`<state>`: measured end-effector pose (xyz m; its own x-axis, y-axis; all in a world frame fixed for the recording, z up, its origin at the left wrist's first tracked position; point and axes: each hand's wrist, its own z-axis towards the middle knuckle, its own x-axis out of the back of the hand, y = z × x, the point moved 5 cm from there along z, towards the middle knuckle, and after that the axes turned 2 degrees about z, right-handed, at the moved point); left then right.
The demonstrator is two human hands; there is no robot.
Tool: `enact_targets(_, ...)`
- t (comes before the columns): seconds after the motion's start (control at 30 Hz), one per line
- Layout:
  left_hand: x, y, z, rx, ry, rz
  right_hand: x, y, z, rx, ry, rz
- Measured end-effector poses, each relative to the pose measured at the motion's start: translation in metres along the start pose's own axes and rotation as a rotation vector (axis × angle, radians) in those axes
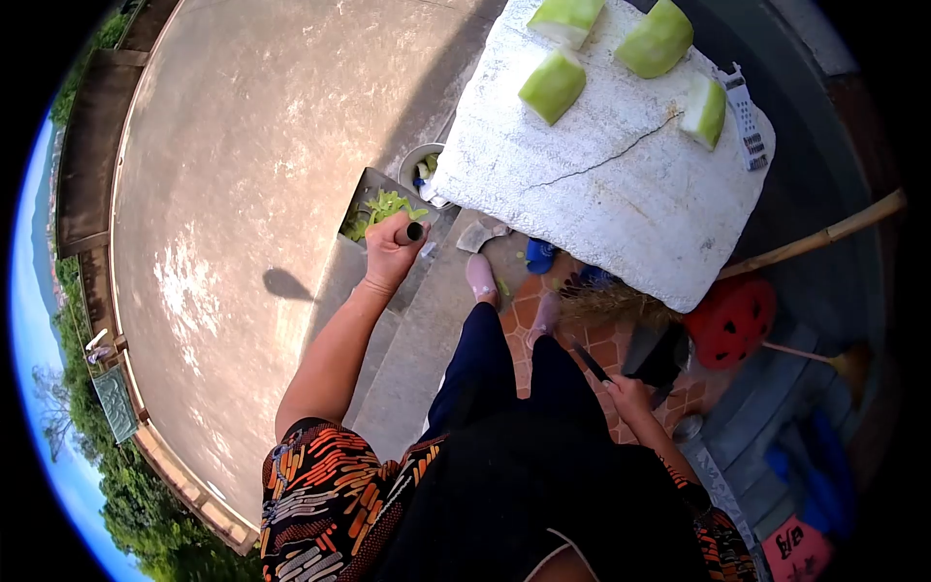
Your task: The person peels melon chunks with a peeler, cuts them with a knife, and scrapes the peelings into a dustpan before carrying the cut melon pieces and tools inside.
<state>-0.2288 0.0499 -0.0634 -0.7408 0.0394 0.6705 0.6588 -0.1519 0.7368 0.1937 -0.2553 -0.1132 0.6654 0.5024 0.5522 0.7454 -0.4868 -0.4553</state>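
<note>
My left hand (386, 260) is wrapped round the upright tube handle (415, 233) of a grey dustpan (355, 194), the tube's hollow end facing me. Green peelings (386, 206) lie in the pan. Low at my right side, my right hand (628, 396) is closed on a narrow dark knife-like tool (589, 363) that points forward and left. Ahead, a white stone slab (601, 184) carries several pale green melon pieces (553, 87) and a grater (745, 121).
A bucket (407, 170) with scraps stands beside the slab. Straw bristles (621, 306), a bamboo pole (815, 233) and a red basket (729, 322) crowd the right. Near my feet are a blue object (540, 256) and a step edge (427, 339). Sunlit concrete (242, 194) spreads out left.
</note>
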Motion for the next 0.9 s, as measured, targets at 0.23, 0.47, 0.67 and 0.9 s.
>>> enact_targets(0.23, -0.164, -0.103, 0.003, -0.256, -0.516, 0.227, -0.052, 0.011, 0.004, -0.24, 0.017, 0.177)
enact_targets(0.47, -0.293, -0.146, -0.01, -0.384, -0.681, 0.154, -0.086, 0.013, -0.004, -0.522, -0.069, 0.38)
enact_targets(0.67, -0.345, -0.153, -0.036, -0.4, -0.679, 0.228, -0.072, -0.007, 0.005, -0.571, -0.02, 0.55)
enact_targets(0.9, -0.249, -0.143, -0.078, -0.301, -0.668, 0.219, -0.074, -0.003, 0.012, -0.611, 0.016, 0.708)
